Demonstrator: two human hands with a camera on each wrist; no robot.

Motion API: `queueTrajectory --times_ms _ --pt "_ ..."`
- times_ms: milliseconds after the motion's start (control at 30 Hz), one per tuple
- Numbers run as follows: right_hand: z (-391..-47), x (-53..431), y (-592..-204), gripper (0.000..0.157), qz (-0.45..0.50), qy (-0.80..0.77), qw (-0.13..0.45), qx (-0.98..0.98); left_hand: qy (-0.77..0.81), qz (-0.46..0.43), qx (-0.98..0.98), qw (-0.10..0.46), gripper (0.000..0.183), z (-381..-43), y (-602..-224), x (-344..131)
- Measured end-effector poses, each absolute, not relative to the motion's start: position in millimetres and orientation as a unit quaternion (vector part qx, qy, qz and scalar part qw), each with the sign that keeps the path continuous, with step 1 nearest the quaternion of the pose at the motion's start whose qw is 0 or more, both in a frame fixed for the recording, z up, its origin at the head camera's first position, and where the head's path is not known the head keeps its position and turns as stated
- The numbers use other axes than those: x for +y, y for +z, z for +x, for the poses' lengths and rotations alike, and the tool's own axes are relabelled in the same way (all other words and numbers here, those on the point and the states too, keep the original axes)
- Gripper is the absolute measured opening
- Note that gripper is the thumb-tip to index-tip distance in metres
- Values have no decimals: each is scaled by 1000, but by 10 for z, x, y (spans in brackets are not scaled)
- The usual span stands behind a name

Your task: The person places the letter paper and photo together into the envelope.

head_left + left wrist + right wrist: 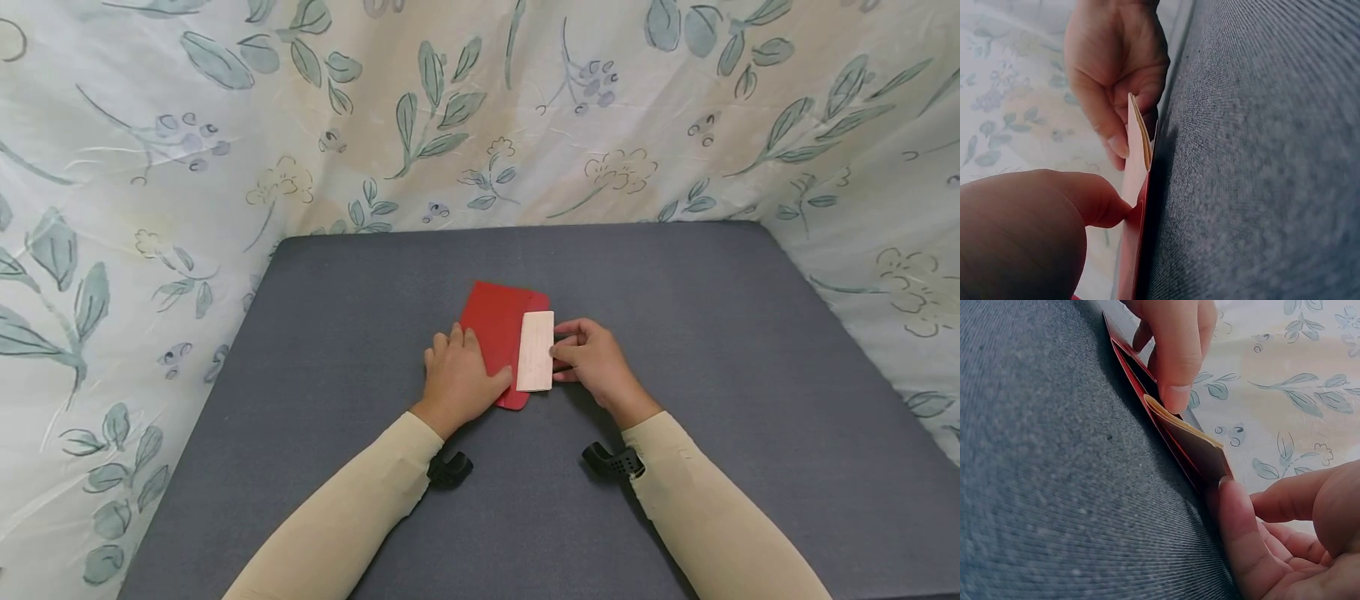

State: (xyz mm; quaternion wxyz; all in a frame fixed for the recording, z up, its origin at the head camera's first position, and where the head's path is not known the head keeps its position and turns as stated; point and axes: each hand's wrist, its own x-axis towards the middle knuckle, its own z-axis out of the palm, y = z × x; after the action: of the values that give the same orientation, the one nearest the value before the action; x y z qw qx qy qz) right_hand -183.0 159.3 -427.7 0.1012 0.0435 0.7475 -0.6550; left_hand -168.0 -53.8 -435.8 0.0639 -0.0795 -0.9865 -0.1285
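A red envelope (491, 325) lies on the dark table, its edge gaping in the right wrist view. My left hand (459, 375) holds the envelope from its left side, the thumb (1107, 203) pressing near the open edge. A narrow strip of pale folded paper (536, 350) overlaps the envelope's right side. Its folded layers show yellowish edges and stand tilted at the envelope's mouth in both wrist views. My right hand (596, 362) pinches the paper's outer right edge between thumb (1238, 512) and fingers.
Dark grey cloth covers the table (360, 467) all round the envelope. A curtain (510, 117) with leaf and flower print hangs behind the far edge and along the sides. Black wrist straps (450, 471) sit below both hands.
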Motion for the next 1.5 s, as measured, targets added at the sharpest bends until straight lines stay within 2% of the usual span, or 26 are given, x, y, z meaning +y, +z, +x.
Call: queueTrajectory --times_ms 833,1133,1500 --pt "-1805 1629 -4348 38 29 -666 84 741 -145 -110 -980 77 86 -1604 -4381 -483" --pt "-1780 1547 -4348 27 42 -678 60 731 -144 -108 -981 69 87 -1599 -4347 -480" --pt "-1767 1603 -4198 33 74 -679 62 728 -142 -105 -982 67 87 -1624 -4312 -499"
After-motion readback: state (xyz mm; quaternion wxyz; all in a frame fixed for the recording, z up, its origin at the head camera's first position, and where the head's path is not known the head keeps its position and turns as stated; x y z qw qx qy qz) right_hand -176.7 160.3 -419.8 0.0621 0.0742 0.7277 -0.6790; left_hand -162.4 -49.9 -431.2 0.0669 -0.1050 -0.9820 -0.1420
